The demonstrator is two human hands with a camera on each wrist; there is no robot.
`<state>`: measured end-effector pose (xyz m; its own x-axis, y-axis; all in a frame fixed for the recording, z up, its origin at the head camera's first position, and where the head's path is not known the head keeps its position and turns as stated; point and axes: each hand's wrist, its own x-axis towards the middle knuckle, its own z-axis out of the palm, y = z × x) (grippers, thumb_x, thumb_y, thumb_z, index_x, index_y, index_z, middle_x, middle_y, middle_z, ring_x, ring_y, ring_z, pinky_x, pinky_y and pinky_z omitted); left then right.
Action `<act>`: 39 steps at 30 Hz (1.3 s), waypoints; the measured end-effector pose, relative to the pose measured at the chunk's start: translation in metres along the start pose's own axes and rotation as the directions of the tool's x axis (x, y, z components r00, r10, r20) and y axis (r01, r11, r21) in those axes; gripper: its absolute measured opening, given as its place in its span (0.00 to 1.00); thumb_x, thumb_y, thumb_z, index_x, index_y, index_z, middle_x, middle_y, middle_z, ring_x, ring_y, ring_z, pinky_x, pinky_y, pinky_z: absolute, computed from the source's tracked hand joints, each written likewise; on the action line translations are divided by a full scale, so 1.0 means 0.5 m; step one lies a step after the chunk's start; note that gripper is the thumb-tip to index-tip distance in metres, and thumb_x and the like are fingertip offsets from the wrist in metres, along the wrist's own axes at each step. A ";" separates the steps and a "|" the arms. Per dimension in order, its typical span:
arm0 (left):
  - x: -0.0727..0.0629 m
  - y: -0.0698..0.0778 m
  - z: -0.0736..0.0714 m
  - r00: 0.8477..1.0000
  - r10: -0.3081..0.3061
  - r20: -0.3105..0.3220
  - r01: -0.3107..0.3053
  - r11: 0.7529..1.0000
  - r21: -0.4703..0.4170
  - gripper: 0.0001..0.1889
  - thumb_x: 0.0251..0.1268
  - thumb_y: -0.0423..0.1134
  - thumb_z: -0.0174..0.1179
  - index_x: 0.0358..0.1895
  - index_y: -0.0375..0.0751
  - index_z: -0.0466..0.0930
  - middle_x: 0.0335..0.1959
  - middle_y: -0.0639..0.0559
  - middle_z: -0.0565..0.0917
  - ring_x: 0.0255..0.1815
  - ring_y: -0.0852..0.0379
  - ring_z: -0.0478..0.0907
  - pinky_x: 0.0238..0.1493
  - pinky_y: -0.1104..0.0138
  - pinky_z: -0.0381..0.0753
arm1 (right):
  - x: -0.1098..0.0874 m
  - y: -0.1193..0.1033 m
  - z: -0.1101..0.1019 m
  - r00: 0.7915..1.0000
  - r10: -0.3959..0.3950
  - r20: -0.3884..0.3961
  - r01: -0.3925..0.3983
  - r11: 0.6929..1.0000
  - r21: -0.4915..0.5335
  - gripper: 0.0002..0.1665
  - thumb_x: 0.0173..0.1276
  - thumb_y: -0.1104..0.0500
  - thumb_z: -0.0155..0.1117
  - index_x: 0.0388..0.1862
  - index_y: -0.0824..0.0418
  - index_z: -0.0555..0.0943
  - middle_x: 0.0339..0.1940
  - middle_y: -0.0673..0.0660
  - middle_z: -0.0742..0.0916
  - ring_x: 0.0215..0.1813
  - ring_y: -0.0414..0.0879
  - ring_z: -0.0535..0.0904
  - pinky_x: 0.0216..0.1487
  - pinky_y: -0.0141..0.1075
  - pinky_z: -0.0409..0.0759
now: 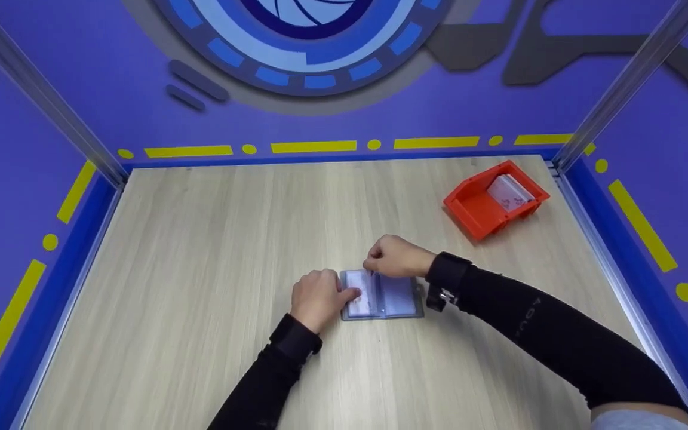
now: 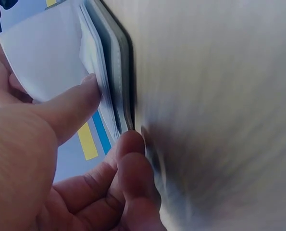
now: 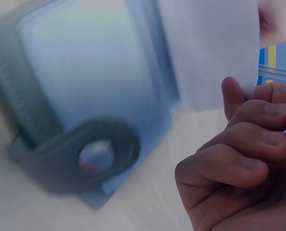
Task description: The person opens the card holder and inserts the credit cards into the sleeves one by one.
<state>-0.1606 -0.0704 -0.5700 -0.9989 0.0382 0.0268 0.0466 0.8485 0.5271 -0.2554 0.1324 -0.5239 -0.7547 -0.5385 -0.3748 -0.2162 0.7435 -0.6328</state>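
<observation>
A small grey card holder (image 1: 402,297) lies open on the table, with clear plastic sleeves inside. My left hand (image 1: 315,297) holds its left edge. In the left wrist view the thumb (image 2: 78,101) presses the stacked sleeves (image 2: 97,53), while curled fingers meet the cover's edge (image 2: 126,72). At the top, near the fold, my right hand (image 1: 402,257) pinches a sleeve page (image 3: 212,53) that stands raised between the two sides. A printed card shows dimly under the left sleeve. The right wrist view shows the holder's strap (image 3: 51,168) with a round snap (image 3: 96,156).
An orange-red bin (image 1: 469,209) stands at the back right, holding a stack of pinkish-white cards (image 1: 508,192). Blue-purple walls (image 1: 344,125) with yellow marks enclose the wood-grain table (image 1: 200,239) at the back and sides.
</observation>
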 end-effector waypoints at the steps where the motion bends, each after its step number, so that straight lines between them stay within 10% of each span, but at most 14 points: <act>1: 0.000 0.000 0.000 1.000 0.004 -0.002 -0.004 1.000 0.002 0.29 0.60 0.58 0.82 0.18 0.49 0.73 0.18 0.59 0.72 0.20 0.60 0.67 0.22 0.65 0.62 | 0.003 -0.003 0.003 1.000 -0.008 -0.001 0.008 1.000 -0.001 0.25 0.78 0.55 0.62 0.16 0.53 0.75 0.15 0.41 0.71 0.20 0.37 0.62 0.26 0.32 0.57; 9: 0.002 0.001 -0.006 1.000 0.014 0.015 -0.014 1.000 0.025 0.31 0.64 0.54 0.80 0.16 0.53 0.65 0.18 0.61 0.66 0.20 0.60 0.63 0.21 0.65 0.59 | 0.016 -0.016 0.015 1.000 -0.019 -0.005 0.018 0.999 -0.026 0.20 0.78 0.55 0.62 0.28 0.63 0.90 0.19 0.41 0.79 0.24 0.37 0.69 0.30 0.31 0.64; 16: 0.006 0.000 -0.011 1.000 -0.003 0.025 0.002 0.999 0.037 0.31 0.72 0.54 0.73 0.16 0.53 0.64 0.18 0.58 0.68 0.20 0.58 0.66 0.22 0.62 0.61 | 0.029 -0.015 0.023 1.000 -0.008 0.010 0.009 1.000 -0.025 0.26 0.77 0.56 0.62 0.14 0.51 0.75 0.14 0.41 0.73 0.19 0.37 0.66 0.26 0.31 0.61; 23: 0.004 0.001 -0.014 1.000 0.003 0.023 -0.004 1.000 0.031 0.30 0.78 0.53 0.66 0.14 0.53 0.67 0.19 0.56 0.71 0.20 0.56 0.68 0.23 0.60 0.63 | 0.036 -0.012 0.036 1.000 -0.012 0.016 0.013 0.999 -0.034 0.22 0.76 0.57 0.63 0.18 0.58 0.81 0.13 0.41 0.73 0.20 0.37 0.67 0.26 0.31 0.63; 39: -0.002 0.005 0.007 0.999 0.022 -0.038 -0.019 0.997 0.076 0.35 0.66 0.64 0.77 0.17 0.54 0.60 0.18 0.62 0.61 0.19 0.61 0.61 0.20 0.64 0.58 | 0.030 -0.010 0.038 1.000 -0.006 -0.004 0.006 0.999 -0.041 0.25 0.82 0.49 0.62 0.23 0.57 0.88 0.12 0.39 0.70 0.18 0.35 0.62 0.23 0.30 0.58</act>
<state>-0.1594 -0.0666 -0.5719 -0.9968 0.0371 0.0708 0.0657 0.8853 0.4603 -0.2538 0.1131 -0.5390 -0.7560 -0.5416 -0.3678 -0.2459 0.7556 -0.6071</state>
